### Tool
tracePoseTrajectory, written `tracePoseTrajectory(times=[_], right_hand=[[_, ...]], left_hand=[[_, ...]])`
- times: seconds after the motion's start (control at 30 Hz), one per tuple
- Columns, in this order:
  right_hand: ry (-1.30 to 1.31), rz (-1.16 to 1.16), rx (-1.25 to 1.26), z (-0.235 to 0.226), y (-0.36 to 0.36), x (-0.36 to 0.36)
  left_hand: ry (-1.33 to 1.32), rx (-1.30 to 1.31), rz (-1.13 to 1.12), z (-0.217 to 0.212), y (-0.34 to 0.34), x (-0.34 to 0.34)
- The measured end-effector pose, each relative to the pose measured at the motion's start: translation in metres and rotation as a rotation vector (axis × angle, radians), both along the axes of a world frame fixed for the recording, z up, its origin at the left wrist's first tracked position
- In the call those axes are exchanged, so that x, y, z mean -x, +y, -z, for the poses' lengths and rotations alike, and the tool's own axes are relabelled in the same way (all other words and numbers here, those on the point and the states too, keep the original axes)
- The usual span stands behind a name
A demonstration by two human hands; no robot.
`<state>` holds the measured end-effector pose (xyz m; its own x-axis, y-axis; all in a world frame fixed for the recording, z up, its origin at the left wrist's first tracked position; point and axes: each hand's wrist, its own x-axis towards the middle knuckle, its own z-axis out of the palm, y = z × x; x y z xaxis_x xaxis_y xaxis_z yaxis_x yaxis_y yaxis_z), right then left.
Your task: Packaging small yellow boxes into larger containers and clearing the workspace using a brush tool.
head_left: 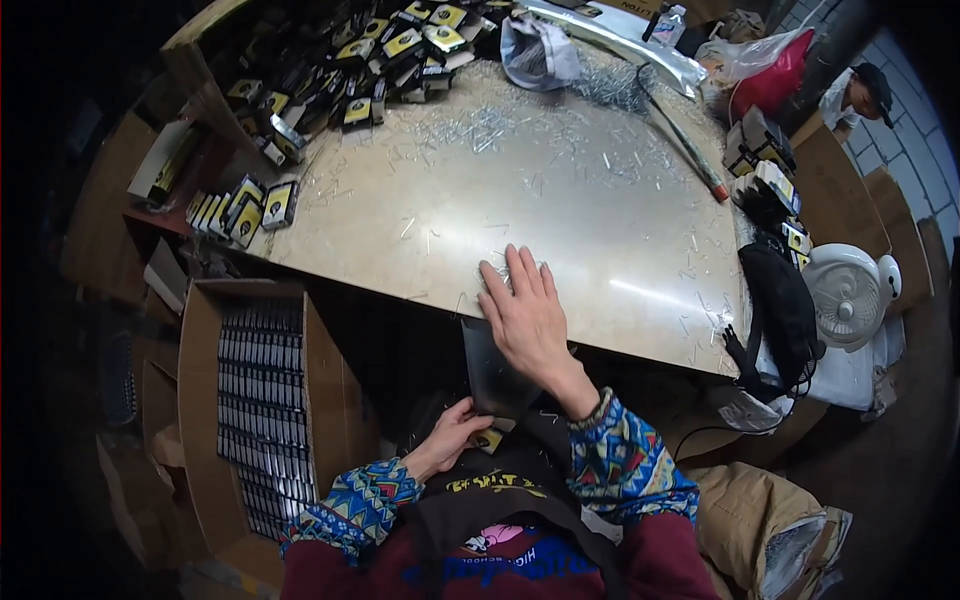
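My right hand [527,325] lies flat, fingers stretched out, on the near edge of the pale worktable [590,240]. Some thin bent metal pins [507,268] show around and between its fingertips. Just below the edge hangs a dark, see-through chute [488,362]. At its lower end my left hand [447,440] is closed on a small black-and-yellow box [488,440], held low in front of my apron. The chute partly hides what lies behind it, and the inside of the box cannot be made out.
Far left, small boxes [400,45] lie heaped; more loose pins [480,125] spread across the back. A rod [690,140] lies at the right. A carton [312,380] with packed rows stands lower left. A fan [845,297] and a black bag [782,300] are right; another person [858,98] is beyond.
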<state>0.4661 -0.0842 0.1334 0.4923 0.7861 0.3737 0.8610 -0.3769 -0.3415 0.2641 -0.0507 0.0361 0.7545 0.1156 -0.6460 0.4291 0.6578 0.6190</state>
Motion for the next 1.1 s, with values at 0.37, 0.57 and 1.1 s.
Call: tracePoseTrajectory(times=[0.37, 0.57, 1.1], right_hand=[[0.446, -0.172, -0.083, -0.058, -0.067, 0.032], [0.241, -0.218, 0.028, 0.009, -0.076, 0.061], [0.543, -0.178, -0.255, 0.008, -0.055, 0.079]], left_hand=[[-0.125, -0.264, -0.096, -0.009, -0.020, 0.007], [0.024, -0.940, 0.277, -0.016, -0.027, 0.007], [-0.215, -1.405, -0.080, -0.067, -0.003, 0.004]])
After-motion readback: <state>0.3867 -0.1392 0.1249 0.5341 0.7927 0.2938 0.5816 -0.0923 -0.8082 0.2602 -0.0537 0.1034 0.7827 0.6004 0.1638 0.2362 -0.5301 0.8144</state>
